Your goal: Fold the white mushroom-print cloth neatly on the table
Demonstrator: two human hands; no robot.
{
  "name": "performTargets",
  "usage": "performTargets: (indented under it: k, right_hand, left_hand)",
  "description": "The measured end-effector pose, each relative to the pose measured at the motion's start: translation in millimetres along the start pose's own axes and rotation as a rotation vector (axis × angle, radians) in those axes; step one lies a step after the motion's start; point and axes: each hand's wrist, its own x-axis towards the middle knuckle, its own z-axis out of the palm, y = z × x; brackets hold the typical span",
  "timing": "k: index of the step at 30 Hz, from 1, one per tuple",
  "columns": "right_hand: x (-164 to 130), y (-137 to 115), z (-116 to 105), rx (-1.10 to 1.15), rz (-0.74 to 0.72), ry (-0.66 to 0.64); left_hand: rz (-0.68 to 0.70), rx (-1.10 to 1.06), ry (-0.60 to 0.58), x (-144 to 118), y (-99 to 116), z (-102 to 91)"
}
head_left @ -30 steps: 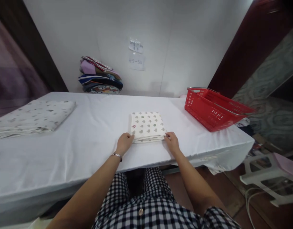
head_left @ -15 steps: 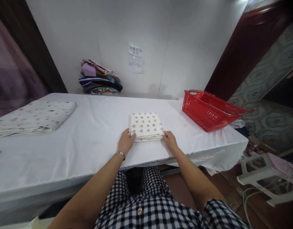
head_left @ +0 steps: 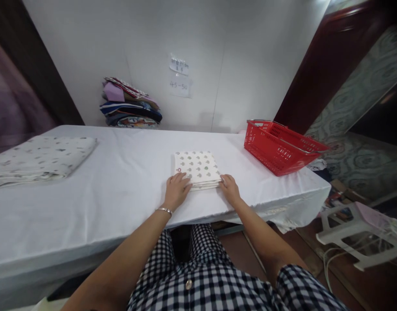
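Observation:
A folded white cloth point(head_left: 198, 166) printed with small grey tree-like motifs lies in front of me, its layered edge facing me. My left hand point(head_left: 177, 190), with a bangle at the wrist, is closed over the near left corner; the fingers rest on top and the thumb is at the layered edge. At the near right corner, my right hand point(head_left: 230, 190) pinches the layers between thumb and fingers. Both corners are partly hidden under my fingers.
The cloth lies on a table with a white cover point(head_left: 127, 172). A larger folded printed cloth point(head_left: 49, 155) is at the left, a stack of folded fabrics point(head_left: 130, 106) by the wall. A red basket point(head_left: 279, 151) stands right; a plastic stool point(head_left: 357, 233) is beyond the table's end.
My left hand has shifted from the cloth's left side onto its near left corner, fingers now over the top. My right hand stays at the right corner. The whole view has shifted slightly.

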Motion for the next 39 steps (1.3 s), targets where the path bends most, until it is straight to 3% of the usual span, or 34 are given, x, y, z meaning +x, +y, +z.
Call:
performTargets:
  k: [6, 15, 23, 30, 39]
  right_hand:
    - [5.2, -4.3, 4.0, 0.028, -0.152, 0.01]
    - [6.3, 1.5, 9.4, 0.14, -0.058, 0.028]
    - [4.0, -6.9, 3.0, 0.13, -0.198, 0.005]
    - [5.3, -7.0, 4.0, 0.078, -0.195, -0.041]
    - [4.0, -9.3, 4.3, 0.04, -0.187, 0.001]
  left_hand:
    - [0.08, -0.07, -0.049, 7.0, 6.3, 5.1]
    - [0.0, -0.137, -0.085, 10.2, 9.1, 15.1]
    - [-0.013, -0.171, -0.054, 9.7, 7.0, 14.6]
    - [-0.04, -0.16, -0.102, 12.0, 9.3, 12.4]
    - [-0.017, -0.149, -0.066, 12.0, 8.9, 16.2]
